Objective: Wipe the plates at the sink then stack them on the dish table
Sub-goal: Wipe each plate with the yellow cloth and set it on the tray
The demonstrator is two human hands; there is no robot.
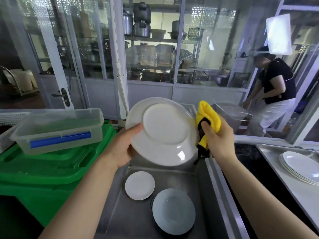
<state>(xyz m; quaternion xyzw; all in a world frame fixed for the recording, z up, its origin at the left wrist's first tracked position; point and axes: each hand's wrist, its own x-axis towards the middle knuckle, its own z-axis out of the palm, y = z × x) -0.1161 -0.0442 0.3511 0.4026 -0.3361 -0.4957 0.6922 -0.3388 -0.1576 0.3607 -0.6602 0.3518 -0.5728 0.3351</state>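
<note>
fingers (136, 127) gripping plate (164, 131) rim, cloth (208, 116) beside

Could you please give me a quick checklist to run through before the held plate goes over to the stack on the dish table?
1. Left hand grips the held plate firmly at its rim: ok.
2. Right hand holds the yellow cloth: ok.
3. Plate's face wiped dry: cannot tell, only its underside shows.
4. Stack of plates on the dish table lies ready to take another: ok.
5. All plates out of the sink: not ok, small plates and a larger plate remain.
</note>
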